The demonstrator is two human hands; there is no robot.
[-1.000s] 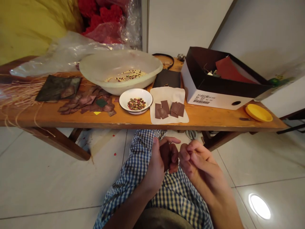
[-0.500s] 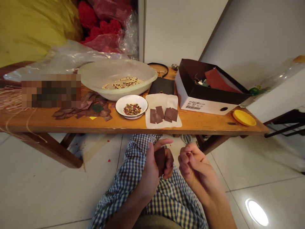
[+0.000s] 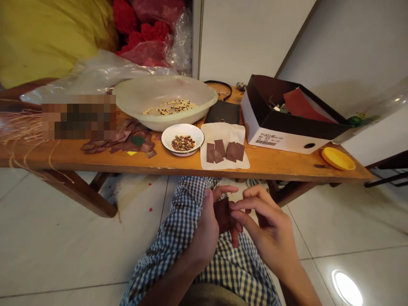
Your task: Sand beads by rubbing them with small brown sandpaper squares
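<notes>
Above my lap, my left hand (image 3: pixel 205 229) is closed around a thin dark brown square piece (image 3: pixel 222 214), which looks like leather or cloth. The thumb lies along its left side and the fingers curl behind it. At the square's right edge, my right hand (image 3: pixel 266 225) pinches with thumb and index finger. Whether a small item also sits in that pinch is hidden. More brown squares (image 3: pixel 218 151) lie on a pale cloth (image 3: pixel 225 131) at the bench's front edge. Beside them stands a white bowl (image 3: pixel 168 136) of multicoloured beads.
The wooden bench (image 3: pixel 178 168) carries a big pale basin (image 3: pixel 134 100) with small beads, a pile of brown scraps (image 3: pixel 127 136), a black pouch (image 3: pixel 223 112), an open shoebox (image 3: pixel 280 138) and a yellow dish (image 3: pixel 338 158). Clear plastic (image 3: pixel 92 72) and straw-like strands (image 3: pixel 22 127) are at the left.
My right hand has moved left from beside my left hand, and its fingertips now meet the brown square's edge. The left hand still holds the square. The view has shifted slightly.
</notes>
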